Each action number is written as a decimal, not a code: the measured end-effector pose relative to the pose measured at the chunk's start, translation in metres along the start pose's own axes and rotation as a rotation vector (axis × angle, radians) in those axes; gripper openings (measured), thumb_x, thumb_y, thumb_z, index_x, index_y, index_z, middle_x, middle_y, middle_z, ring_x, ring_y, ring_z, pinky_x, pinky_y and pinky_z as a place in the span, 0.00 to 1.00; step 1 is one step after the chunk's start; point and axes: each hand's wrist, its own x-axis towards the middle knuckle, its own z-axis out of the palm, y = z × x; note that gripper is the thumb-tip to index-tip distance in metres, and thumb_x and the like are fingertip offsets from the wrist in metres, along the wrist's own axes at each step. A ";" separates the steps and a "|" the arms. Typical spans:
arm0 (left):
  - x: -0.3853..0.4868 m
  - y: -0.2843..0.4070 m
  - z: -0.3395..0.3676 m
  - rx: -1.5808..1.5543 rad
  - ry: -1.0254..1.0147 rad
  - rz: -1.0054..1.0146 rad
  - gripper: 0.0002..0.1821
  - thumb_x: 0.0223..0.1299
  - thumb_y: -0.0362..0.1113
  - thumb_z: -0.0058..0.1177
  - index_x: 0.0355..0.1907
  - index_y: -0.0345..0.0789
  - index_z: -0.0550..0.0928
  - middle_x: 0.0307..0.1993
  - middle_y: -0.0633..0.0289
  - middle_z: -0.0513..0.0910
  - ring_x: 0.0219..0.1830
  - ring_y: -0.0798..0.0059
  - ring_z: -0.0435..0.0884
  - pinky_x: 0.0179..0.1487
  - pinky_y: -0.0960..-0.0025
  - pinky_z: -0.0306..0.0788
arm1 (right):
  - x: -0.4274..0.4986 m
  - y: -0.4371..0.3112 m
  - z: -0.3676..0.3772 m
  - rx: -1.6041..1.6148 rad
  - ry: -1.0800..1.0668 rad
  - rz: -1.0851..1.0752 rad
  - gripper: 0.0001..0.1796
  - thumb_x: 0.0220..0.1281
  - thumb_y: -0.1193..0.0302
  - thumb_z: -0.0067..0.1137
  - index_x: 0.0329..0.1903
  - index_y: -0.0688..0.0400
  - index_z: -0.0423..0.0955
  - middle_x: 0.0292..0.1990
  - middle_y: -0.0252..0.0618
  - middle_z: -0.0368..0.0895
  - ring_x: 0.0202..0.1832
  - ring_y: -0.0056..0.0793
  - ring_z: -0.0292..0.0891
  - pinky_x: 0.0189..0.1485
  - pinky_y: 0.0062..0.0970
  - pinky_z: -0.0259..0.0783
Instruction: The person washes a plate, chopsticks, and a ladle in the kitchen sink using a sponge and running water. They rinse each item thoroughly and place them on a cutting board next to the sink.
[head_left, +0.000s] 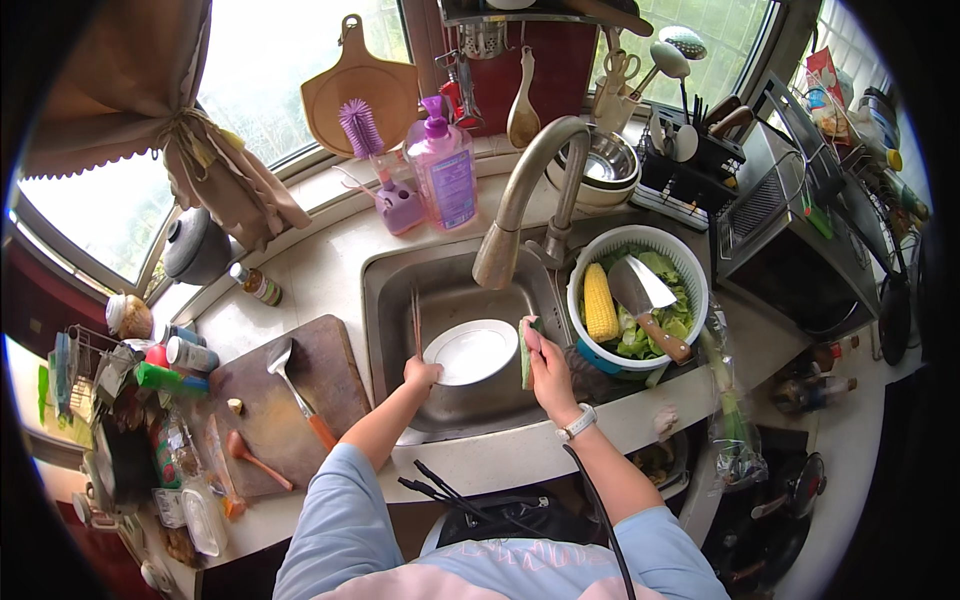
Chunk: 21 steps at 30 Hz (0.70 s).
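Note:
Over the stainless steel sink (465, 431), my left hand (421, 375) grips the near-left rim of a white plate (472, 351). A pair of brown chopsticks (417, 322) runs from that hand toward the sink's far wall; I cannot tell whether the fingers hold them too. My right hand (551, 375) is closed on a green and pink sponge (528, 352), just right of the plate and apart from it. The steel faucet (501, 247) arches above the basin, and no water shows from its spout.
Right of the sink, a white colander (576, 289) holds corn (599, 300), leafy greens and a wood-handled cleaver (634, 289). At left, a cutting board (330, 360) bears a metal spatula (300, 390) and a wooden spoon (255, 457). A soap bottle (448, 176) stands behind the sink.

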 end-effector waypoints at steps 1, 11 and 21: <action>0.005 0.003 0.008 0.110 0.049 0.107 0.15 0.43 0.32 0.61 0.37 0.34 0.79 0.30 0.58 0.81 0.28 0.69 0.79 0.30 0.68 0.71 | -0.003 -0.003 -0.003 -0.007 -0.017 -0.008 0.18 0.63 0.75 0.44 0.55 0.63 0.66 0.51 0.45 0.71 0.54 0.37 0.67 0.58 0.30 0.60; 0.026 -0.007 0.032 0.452 -0.033 0.269 0.37 0.50 0.34 0.55 0.64 0.57 0.59 0.44 0.52 0.79 0.47 0.54 0.76 0.51 0.57 0.69 | -0.022 -0.004 -0.017 -0.007 0.004 -0.052 0.21 0.60 0.77 0.47 0.57 0.60 0.64 0.50 0.47 0.70 0.52 0.41 0.67 0.56 0.32 0.62; 0.050 -0.029 0.024 0.693 -0.132 0.103 0.32 0.60 0.37 0.42 0.66 0.58 0.54 0.46 0.51 0.77 0.48 0.55 0.76 0.49 0.56 0.70 | -0.016 -0.004 -0.019 0.052 -0.022 0.044 0.21 0.63 0.76 0.45 0.60 0.61 0.63 0.55 0.43 0.68 0.57 0.32 0.63 0.61 0.28 0.56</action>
